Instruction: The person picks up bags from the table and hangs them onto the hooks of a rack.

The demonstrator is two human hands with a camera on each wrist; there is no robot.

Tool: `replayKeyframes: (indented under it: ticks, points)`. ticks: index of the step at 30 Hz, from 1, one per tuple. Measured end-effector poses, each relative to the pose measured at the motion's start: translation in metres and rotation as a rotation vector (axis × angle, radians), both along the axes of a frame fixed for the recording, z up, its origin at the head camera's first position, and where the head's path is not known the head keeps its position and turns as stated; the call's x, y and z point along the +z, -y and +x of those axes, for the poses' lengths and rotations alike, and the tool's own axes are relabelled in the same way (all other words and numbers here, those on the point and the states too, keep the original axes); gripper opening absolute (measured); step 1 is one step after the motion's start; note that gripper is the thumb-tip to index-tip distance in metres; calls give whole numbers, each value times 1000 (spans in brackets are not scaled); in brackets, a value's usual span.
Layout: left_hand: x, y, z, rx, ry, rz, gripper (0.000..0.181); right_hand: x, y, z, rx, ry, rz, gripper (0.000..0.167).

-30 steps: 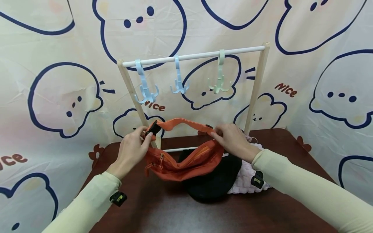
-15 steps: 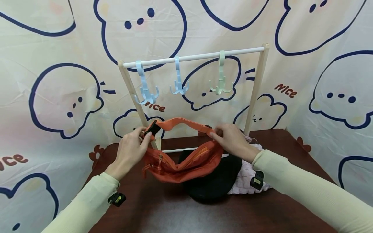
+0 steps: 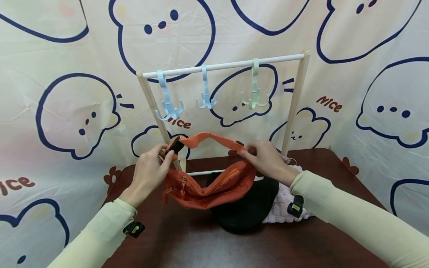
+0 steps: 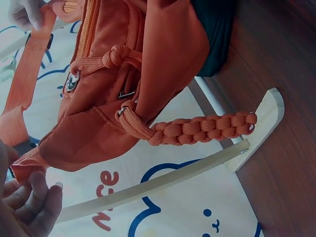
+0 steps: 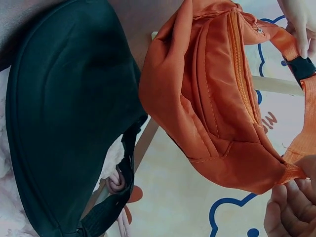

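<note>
Fingers of the left hand [image 3: 151,165]: curled, pinching the strap beside the black buckle [image 3: 175,146]. Fingers of the right hand [image 3: 268,158]: curled, pinching the strap's opposite end. Waist bag [image 3: 212,195], orange fabric, one: hangs between the two hands above the surface [image 3: 228,251], before the rack; its strap [image 3: 214,137] arches over the top. Zip pulls in knotted cord; braided tab [image 4: 202,129] at the left end. Crescent-shaped bag [image 3: 244,212], black, strapped: behind and below, on the surface. Puckered fabric article [image 3: 285,208], pale pink: partly covered by the black bag. Rack [image 3: 296,102], wooden uprights, white rail: carries two blue multi-prong hooks [image 3: 163,85] and one green [image 3: 254,83]. Backdrop [image 3: 67,111]: pale cloth, blue-outlined bears, "Nice" in red-brown. Sleeves, pale; a black device [image 3: 134,229] at each wrist.
</note>
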State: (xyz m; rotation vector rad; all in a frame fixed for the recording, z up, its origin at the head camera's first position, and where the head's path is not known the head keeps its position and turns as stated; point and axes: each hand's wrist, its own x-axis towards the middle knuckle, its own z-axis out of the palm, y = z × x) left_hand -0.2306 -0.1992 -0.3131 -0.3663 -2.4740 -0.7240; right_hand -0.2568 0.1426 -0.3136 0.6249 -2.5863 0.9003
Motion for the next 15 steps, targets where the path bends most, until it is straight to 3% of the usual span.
replayKeyframes:
  ticks: [15]
  points:
    - [3,-1,0,0,-46,7,23,4,2,1,8,-10,-26,18]
